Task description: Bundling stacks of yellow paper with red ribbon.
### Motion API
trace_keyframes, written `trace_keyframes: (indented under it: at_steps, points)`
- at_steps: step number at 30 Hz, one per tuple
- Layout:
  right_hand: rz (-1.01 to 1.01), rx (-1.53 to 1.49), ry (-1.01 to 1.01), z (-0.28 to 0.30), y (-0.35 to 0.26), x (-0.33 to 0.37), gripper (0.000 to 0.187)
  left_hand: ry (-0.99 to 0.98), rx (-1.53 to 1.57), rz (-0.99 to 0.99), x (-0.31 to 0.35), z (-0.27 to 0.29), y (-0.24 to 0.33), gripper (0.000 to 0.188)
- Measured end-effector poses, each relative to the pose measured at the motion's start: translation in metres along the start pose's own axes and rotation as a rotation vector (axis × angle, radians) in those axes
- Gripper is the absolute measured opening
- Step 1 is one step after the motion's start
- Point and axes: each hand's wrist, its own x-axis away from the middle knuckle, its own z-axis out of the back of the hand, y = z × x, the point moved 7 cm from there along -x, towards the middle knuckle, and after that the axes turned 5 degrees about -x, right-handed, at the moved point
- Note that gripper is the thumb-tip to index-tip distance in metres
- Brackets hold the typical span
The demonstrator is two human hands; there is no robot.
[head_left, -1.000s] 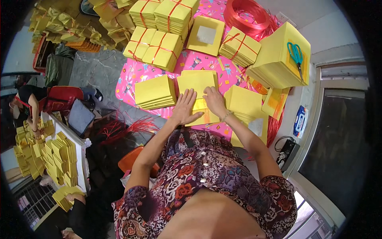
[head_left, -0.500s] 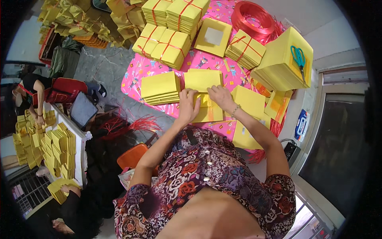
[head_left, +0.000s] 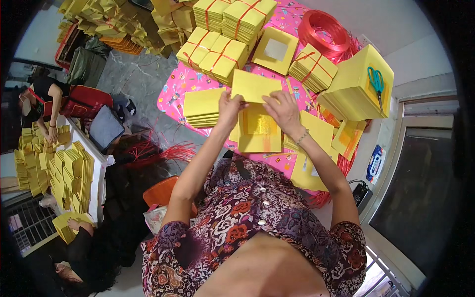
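Between my two hands is a folded yellow paper sheet (head_left: 255, 85), held up at a tilt over the table. My left hand (head_left: 230, 110) pinches its near left corner. At the near right corner, my right hand (head_left: 284, 113) has its fingers bent onto the edge, the thumb mostly hidden. Right under my hands lies a yellow sheet with a gold square (head_left: 260, 123) and orange smears. To the left is a neat stack of folded yellow papers (head_left: 204, 106). Flat yellow sheets (head_left: 316, 129) lie beside my right wrist.
Red-tied yellow bundles (head_left: 217, 52) stand at the far side of the pink tablecloth (head_left: 170, 94). A red ribbon coil (head_left: 324, 32) lies behind a tall yellow paper stack (head_left: 341, 89) topped by teal scissors (head_left: 377, 81). Two people work at a white table (head_left: 101, 171) on the left.
The folded yellow paper has come up off the sheet below and tilted, baring the gold square. Both hands have risen with it at its near edge. The whole view has shifted slightly.
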Motion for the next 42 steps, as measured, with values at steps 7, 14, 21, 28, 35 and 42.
trace_keyframes:
  at_steps: [7, 14, 21, 28, 35, 42]
  points:
    - [-0.532, -0.527, 0.07, -0.034, -0.002, -0.036, 0.039, 0.109, -0.057, -0.072, 0.007, 0.085, 0.056, 0.042]
    - [-0.59, -0.774, -0.005, -0.129, -0.031, -0.048, 0.044, 0.284, -0.297, -0.062, 0.016, 0.173, 0.049, 0.042]
    - [-0.527, -0.557, -0.152, -0.149, -0.048, -0.042, 0.045, 0.362, -0.46, -0.046, 0.016, 0.201, 0.017, 0.035]
    - [-0.564, -0.362, -0.218, -0.174, -0.053, -0.023, 0.035, 0.354, -0.647, -0.056, 0.008, 0.225, -0.013, 0.037]
    - [-0.529, -0.388, -0.181, -0.167, -0.064, -0.02, 0.014, 0.391, -0.535, -0.047, 0.007, 0.236, -0.027, 0.039]
    - [-0.448, -0.138, -0.296, -0.176, -0.074, -0.01, 0.016, 0.527, -1.325, -0.364, 0.008, 0.249, -0.009, 0.052]
